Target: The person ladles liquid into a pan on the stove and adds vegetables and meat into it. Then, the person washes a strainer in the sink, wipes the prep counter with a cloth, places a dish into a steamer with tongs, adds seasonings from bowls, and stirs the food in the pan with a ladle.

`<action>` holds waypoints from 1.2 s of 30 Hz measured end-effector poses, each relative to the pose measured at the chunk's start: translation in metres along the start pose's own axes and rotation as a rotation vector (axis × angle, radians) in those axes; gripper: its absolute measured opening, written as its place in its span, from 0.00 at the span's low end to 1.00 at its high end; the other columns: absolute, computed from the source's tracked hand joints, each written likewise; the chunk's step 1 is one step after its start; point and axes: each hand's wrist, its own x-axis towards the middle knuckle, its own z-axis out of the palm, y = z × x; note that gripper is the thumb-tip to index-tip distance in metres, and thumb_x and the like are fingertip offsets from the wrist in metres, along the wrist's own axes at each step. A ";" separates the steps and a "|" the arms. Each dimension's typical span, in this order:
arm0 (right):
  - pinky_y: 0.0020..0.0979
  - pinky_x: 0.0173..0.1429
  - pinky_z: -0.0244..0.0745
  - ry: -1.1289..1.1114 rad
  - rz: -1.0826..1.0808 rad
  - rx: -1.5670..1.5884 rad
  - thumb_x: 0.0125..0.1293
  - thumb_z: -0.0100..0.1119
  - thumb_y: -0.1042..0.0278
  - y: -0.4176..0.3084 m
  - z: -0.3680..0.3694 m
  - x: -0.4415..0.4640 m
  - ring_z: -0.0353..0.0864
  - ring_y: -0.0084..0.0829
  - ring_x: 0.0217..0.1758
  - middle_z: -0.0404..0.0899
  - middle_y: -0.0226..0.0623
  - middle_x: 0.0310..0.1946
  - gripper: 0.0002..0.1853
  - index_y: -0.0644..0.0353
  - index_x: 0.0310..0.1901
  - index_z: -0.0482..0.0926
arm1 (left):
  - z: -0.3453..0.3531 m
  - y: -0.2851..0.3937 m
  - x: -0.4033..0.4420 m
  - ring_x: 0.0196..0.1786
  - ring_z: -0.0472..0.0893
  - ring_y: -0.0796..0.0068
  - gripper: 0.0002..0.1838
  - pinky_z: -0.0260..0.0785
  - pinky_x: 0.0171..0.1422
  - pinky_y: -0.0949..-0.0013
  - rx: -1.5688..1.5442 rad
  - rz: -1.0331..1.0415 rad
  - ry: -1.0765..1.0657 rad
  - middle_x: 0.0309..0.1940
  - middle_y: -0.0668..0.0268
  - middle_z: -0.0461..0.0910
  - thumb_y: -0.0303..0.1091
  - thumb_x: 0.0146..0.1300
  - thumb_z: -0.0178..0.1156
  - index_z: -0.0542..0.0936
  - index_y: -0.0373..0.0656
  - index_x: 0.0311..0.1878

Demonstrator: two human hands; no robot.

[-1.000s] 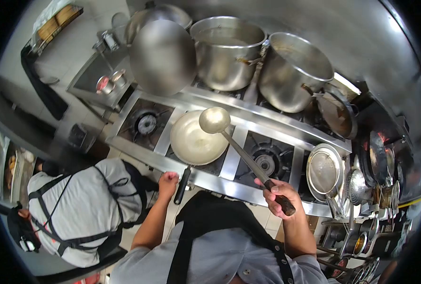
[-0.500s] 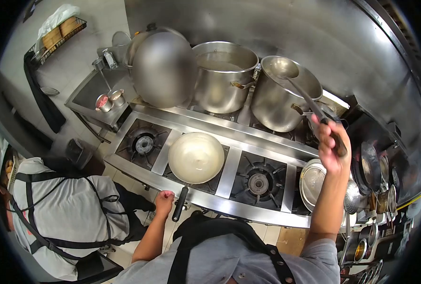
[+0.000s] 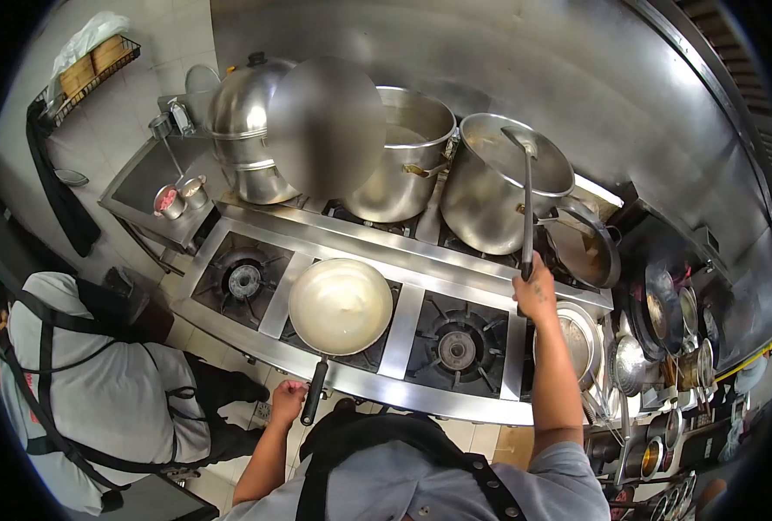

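Note:
My right hand (image 3: 537, 293) is wrapped round the handle of a long ladle (image 3: 528, 195). The ladle's head is inside the right stockpot (image 3: 481, 204), tilted at the liquid. A light-coloured pan (image 3: 341, 306) sits on the middle-left burner, its black handle (image 3: 315, 392) pointing toward me. Just left of that handle is my left hand (image 3: 289, 401), its fingers curled together; whether it touches the handle or holds anything small is unclear.
Another stockpot (image 3: 394, 187) and a domed steamer (image 3: 251, 95) stand along the back. Bare burners (image 3: 456, 350) flank the pan. Strainers (image 3: 577, 343) and hanging pans (image 3: 655, 313) crowd the right. A co-worker (image 3: 108, 382) bends at the left.
The ladle has gone from above the pan to the right stockpot, and its head has dipped inside. My right hand reached forward with it. My left hand stays near the pan handle.

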 end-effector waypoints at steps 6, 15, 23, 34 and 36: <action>0.44 0.52 0.71 0.151 0.025 -0.125 0.56 0.55 0.74 0.018 0.031 0.006 0.76 0.59 0.47 0.77 0.63 0.40 0.28 0.69 0.60 0.65 | -0.001 0.011 0.000 0.30 0.74 0.80 0.10 0.68 0.37 0.75 0.007 -0.060 -0.116 0.28 0.68 0.77 0.32 0.58 0.65 0.76 0.37 0.36; 0.43 0.53 0.72 0.359 -0.006 -0.333 0.54 0.58 0.72 -0.031 0.019 0.110 0.78 0.53 0.50 0.78 0.58 0.43 0.21 0.65 0.51 0.74 | -0.017 -0.002 0.012 0.30 0.76 0.78 0.12 0.70 0.33 0.74 0.007 -0.120 -0.215 0.30 0.66 0.79 0.34 0.58 0.65 0.75 0.37 0.38; 0.44 0.55 0.71 0.238 0.025 -0.497 0.55 0.55 0.66 -0.033 0.007 0.208 0.77 0.51 0.52 0.78 0.51 0.46 0.16 0.56 0.46 0.77 | -0.024 -0.001 -0.004 0.30 0.77 0.77 0.09 0.70 0.37 0.73 0.054 -0.041 -0.092 0.29 0.66 0.79 0.31 0.57 0.64 0.76 0.36 0.36; 0.46 0.63 0.65 0.156 -0.138 -0.618 0.54 0.61 0.56 -0.033 0.010 0.161 0.67 0.51 0.62 0.74 0.53 0.51 0.26 0.60 0.53 0.74 | -0.008 -0.008 -0.059 0.32 0.74 0.74 0.15 0.68 0.40 0.70 0.213 0.073 0.078 0.26 0.67 0.74 0.41 0.55 0.66 0.75 0.41 0.33; 0.45 0.60 0.67 0.200 -0.269 -0.515 0.53 0.65 0.57 -0.032 0.002 0.145 0.72 0.55 0.55 0.72 0.55 0.53 0.29 0.62 0.55 0.74 | -0.006 -0.004 -0.076 0.34 0.76 0.67 0.15 0.69 0.42 0.67 0.295 0.144 0.150 0.28 0.62 0.76 0.42 0.54 0.66 0.76 0.41 0.34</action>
